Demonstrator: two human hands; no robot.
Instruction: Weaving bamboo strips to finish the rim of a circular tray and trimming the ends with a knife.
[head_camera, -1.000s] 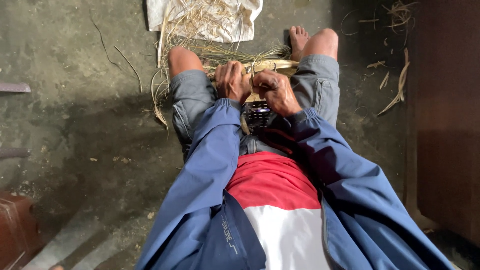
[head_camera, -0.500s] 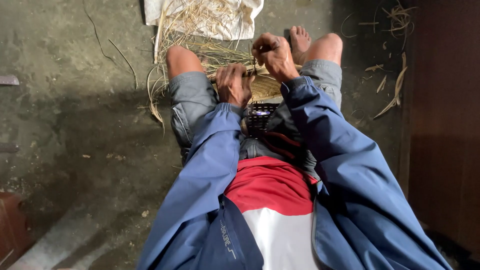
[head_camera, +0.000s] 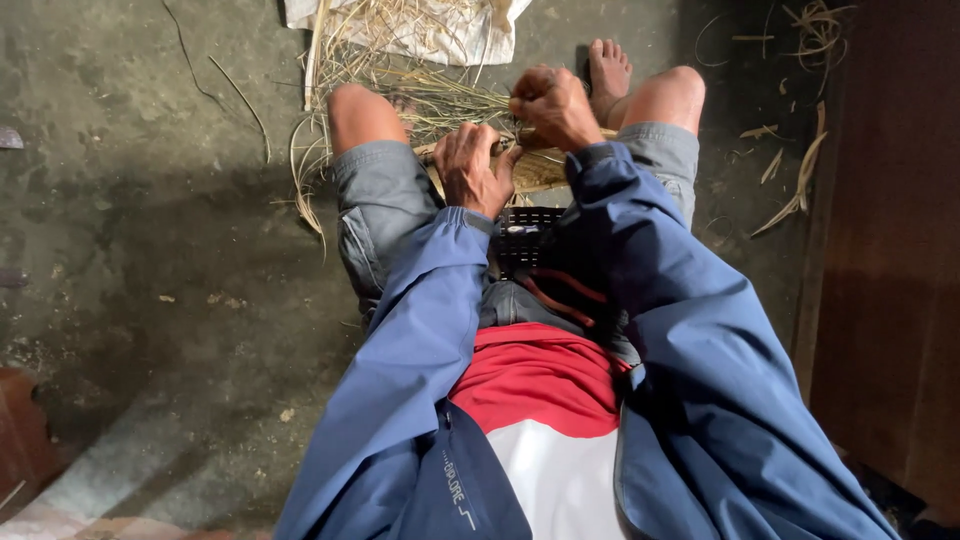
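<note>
Left hand (head_camera: 473, 165) gripping straw bundle (head_camera: 540, 170) between knees, right hand (head_camera: 552, 105) clenched on straw strands just above, white sack (head_camera: 430, 30) beyond.

Dry, fibrous straw bundle (head_camera: 520, 165) is looking matt and rough, lying just below the woven white sack (head_camera: 430, 30). Floor (head_camera: 150, 250) beside it is showing rough, dull concrete; blue jacket sleeves (head_camera: 420, 330) are looking smooth, slightly sheeny synthetic cloth.

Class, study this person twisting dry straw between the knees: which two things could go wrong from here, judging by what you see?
1. The left hand and right hand grip the straw bundle bare, so stiff stalks may cut or chafe the skin.
2. Loose straw lies scattered beside the bare foot; it might snag or prick.
</note>
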